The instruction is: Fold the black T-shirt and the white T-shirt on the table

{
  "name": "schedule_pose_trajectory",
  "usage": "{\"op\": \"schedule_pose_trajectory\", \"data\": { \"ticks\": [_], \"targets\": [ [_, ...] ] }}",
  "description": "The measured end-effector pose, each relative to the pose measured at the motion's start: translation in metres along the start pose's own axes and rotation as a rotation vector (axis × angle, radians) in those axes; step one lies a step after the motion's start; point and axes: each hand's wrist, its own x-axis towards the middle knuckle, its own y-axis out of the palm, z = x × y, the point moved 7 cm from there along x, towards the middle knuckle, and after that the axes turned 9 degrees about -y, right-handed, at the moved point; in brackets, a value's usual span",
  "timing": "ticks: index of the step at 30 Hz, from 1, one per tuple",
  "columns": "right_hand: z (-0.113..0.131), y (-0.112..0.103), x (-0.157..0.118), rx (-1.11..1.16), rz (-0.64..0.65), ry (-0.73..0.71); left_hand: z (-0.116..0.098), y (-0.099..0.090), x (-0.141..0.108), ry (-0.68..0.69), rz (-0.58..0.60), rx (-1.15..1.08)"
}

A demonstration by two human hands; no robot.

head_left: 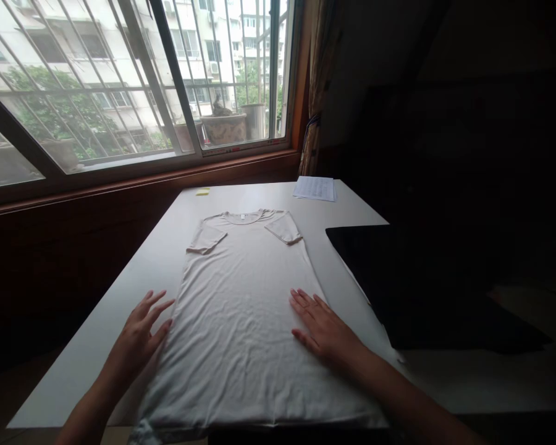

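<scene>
A pale short-sleeved T-shirt (pixel 245 296) lies spread on the white table, its collar toward the window and its hem at the near edge. Both sleeves are folded inward over the shirt, and fine wrinkles run across its lower half. My left hand (pixel 141 330) is at the shirt's left edge, fingers apart, holding nothing. On the right part of the shirt my right hand (pixel 322 324) rests palm down with its fingers stretched out.
The white table (pixel 106 334) carries papers (pixel 314 188) and a yellow note (pixel 202 191) at its far end. Black cloth (pixel 421 296) lies on the right. Beyond the table are a barred window (pixel 120 93) and a curtain (pixel 315 93).
</scene>
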Motion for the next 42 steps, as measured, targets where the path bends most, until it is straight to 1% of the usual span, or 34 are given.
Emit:
{"op": "schedule_pose_trajectory", "data": {
  "ticks": [2,4,6,8,10,12,14,17,19,21,23,25,27,29,32,34,35,36,38,40,42],
  "targets": [
    [-0.002,-0.006,-0.017,0.024,-0.029,-0.010,-0.017,-0.004,-0.013,0.074,0.036,-0.021],
    [-0.007,-0.009,-0.032,0.014,-0.047,-0.001,-0.032,-0.002,-0.027,0.146,0.128,-0.025],
    [-0.014,-0.007,-0.044,-0.033,-0.048,0.007,-0.041,0.002,-0.042,0.201,0.209,0.001],
    [-0.019,-0.004,-0.052,-0.106,-0.044,0.001,-0.045,0.006,-0.053,0.251,0.230,0.049],
    [-0.024,-0.001,-0.056,-0.185,-0.047,-0.012,-0.047,0.011,-0.059,0.299,0.212,0.109],
    [-0.032,0.000,-0.056,-0.248,-0.054,-0.009,-0.049,0.019,-0.062,0.320,0.202,0.176],
    [-0.042,0.000,-0.054,-0.290,-0.055,0.012,-0.053,0.027,-0.061,0.319,0.217,0.226],
    [-0.060,-0.002,-0.054,-0.346,-0.066,0.058,-0.065,0.034,-0.057,0.328,0.243,0.240],
    [-0.068,-0.004,-0.056,-0.384,-0.093,0.080,-0.073,0.033,-0.055,0.335,0.236,0.221],
    [-0.068,-0.007,-0.057,-0.415,-0.126,0.084,-0.077,0.028,-0.055,0.340,0.227,0.187],
    [-0.060,-0.011,-0.055,-0.429,-0.152,0.066,-0.076,0.019,-0.056,0.322,0.222,0.142],
    [-0.041,-0.016,-0.050,-0.410,-0.171,0.023,-0.070,0.008,-0.059,0.274,0.231,0.097],
    [-0.014,-0.022,-0.042,-0.354,-0.180,-0.045,-0.062,-0.004,-0.061,0.218,0.247,0.055],
    [0.021,-0.026,-0.032,-0.264,-0.175,-0.130,-0.055,-0.013,-0.063,0.177,0.263,0.027],
    [0.072,-0.026,-0.015,-0.082,-0.122,-0.257,-0.051,-0.023,-0.064,0.141,0.264,0.008],
    [0.094,-0.021,-0.005,0.015,-0.074,-0.316,-0.052,-0.025,-0.064,0.131,0.246,0.003],
    [0.099,-0.018,-0.001,0.037,-0.058,-0.332,-0.053,-0.025,-0.064,0.130,0.235,0.002],
    [0.100,-0.015,0.004,0.039,-0.054,-0.337,-0.054,-0.025,-0.063,0.130,0.222,0.003],
    [0.089,-0.012,0.010,-0.018,-0.076,-0.307,-0.054,-0.023,-0.061,0.130,0.203,0.010],
    [0.064,-0.011,0.013,-0.119,-0.119,-0.222,-0.052,-0.020,-0.055,0.125,0.199,0.013],
    [0.036,-0.011,0.011,-0.214,-0.149,-0.120,-0.047,-0.016,-0.043,0.123,0.205,0.004]
  ]
}}
